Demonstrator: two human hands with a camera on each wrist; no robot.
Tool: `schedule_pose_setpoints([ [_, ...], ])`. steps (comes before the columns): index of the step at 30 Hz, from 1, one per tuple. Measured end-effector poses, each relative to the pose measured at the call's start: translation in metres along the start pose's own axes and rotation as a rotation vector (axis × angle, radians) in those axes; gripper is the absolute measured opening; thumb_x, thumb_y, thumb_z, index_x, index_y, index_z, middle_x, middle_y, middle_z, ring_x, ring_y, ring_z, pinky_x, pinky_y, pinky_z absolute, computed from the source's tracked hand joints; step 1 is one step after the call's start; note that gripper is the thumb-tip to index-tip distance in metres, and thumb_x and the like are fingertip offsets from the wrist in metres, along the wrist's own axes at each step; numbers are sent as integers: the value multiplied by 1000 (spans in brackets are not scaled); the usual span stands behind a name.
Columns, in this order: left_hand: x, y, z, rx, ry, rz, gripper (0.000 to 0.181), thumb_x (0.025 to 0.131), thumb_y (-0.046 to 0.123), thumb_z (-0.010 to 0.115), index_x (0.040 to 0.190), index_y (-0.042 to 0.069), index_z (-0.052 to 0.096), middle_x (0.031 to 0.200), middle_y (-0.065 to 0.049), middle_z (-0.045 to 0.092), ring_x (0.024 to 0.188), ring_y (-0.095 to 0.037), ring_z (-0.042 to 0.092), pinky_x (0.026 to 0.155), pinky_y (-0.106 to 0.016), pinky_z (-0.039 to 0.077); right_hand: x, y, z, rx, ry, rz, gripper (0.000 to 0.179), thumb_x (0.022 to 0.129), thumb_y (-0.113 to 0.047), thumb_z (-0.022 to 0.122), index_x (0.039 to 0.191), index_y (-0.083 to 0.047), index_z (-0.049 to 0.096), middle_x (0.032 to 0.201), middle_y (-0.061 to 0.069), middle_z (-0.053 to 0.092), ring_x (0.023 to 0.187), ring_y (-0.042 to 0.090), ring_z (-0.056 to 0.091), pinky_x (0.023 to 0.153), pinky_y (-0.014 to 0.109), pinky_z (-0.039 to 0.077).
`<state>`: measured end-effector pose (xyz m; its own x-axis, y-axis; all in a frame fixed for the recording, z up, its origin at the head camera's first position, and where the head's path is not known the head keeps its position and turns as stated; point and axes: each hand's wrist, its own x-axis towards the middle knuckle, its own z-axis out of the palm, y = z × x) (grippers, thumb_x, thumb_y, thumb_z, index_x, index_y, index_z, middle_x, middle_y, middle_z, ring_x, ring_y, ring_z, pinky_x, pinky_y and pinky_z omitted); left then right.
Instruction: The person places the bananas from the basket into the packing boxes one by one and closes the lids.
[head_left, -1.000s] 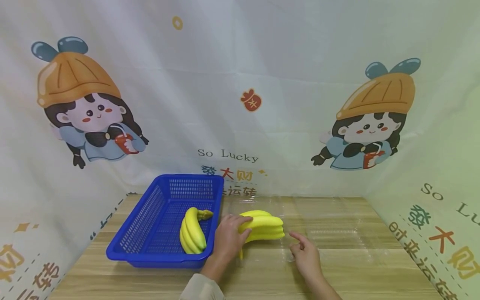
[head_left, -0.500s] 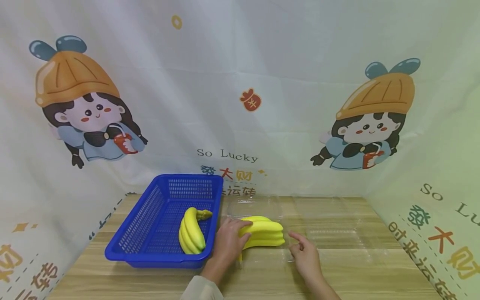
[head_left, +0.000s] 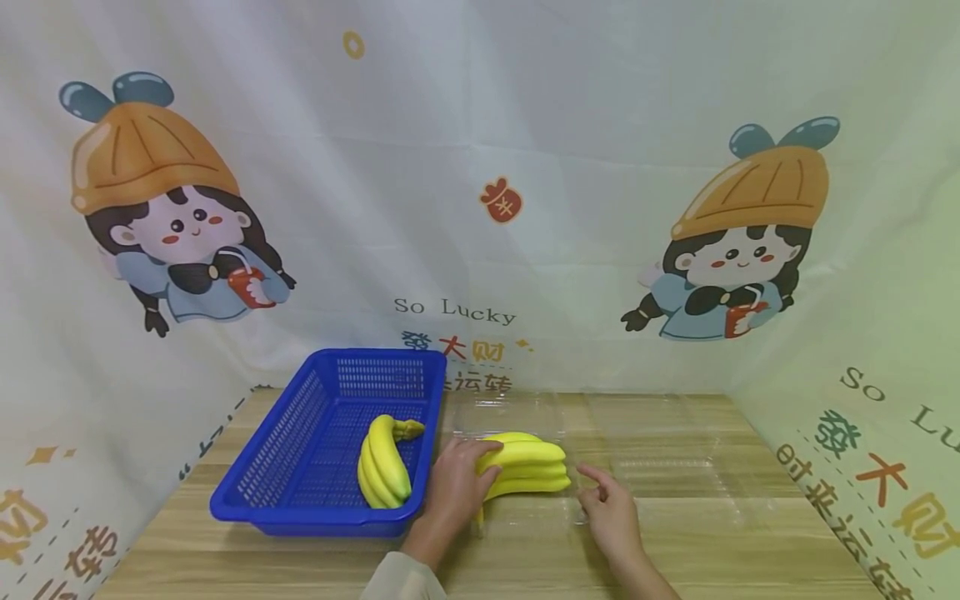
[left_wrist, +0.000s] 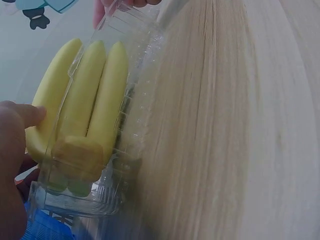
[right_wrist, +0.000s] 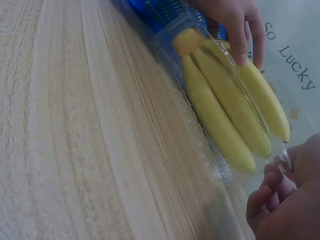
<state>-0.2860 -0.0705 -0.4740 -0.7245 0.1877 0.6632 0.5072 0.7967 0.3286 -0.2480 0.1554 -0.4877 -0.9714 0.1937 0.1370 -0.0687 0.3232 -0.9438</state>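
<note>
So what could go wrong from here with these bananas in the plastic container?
The banana bunch rises above the rim of the clear container, so it might shift if the left hand lets go. The container looks thin; its edge might bend where the right hand pinches it.

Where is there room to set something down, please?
The wooden table is bare in front of the blue basket and between the forearms. Crowded: from the basket across left hand, banana bunch and right hand to the clear plastic packaging.
</note>
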Motion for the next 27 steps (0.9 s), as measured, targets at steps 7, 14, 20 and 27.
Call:
schedule_pose_setpoints([
  [7,0,-1,1,-52,50,-20,23,76,17,78,98,12,74,98,-3,71,97,-25,62,88,-37,49,-1,0,3,-2,30,-6,37,85,5,60,121,2,63,73,4,53,61,12,47,49,21,40],
  [14,0,0,0,-110,66,-86,22,80,18,77,101,11,74,103,-4,69,96,-27,60,86,-40,48,-2,-2,7,-28,51,-37,35,88,6,54,122,5,61,101,17,64,90,24,58,71,29,48],
  [20,3,-2,3,-172,45,-153,28,84,19,72,109,7,71,111,-10,67,104,-33,59,91,-45,45,0,-6,7,32,63,-11,36,94,3,49,129,6,54,111,22,58,95,28,57,70,27,50],
  [27,10,-7,3,-287,50,-225,32,86,17,69,113,0,67,115,-17,65,110,-38,57,96,-50,43,7,-16,6,26,60,-31,37,97,-3,47,134,6,49,120,24,56,110,37,54,85,40,50],
])
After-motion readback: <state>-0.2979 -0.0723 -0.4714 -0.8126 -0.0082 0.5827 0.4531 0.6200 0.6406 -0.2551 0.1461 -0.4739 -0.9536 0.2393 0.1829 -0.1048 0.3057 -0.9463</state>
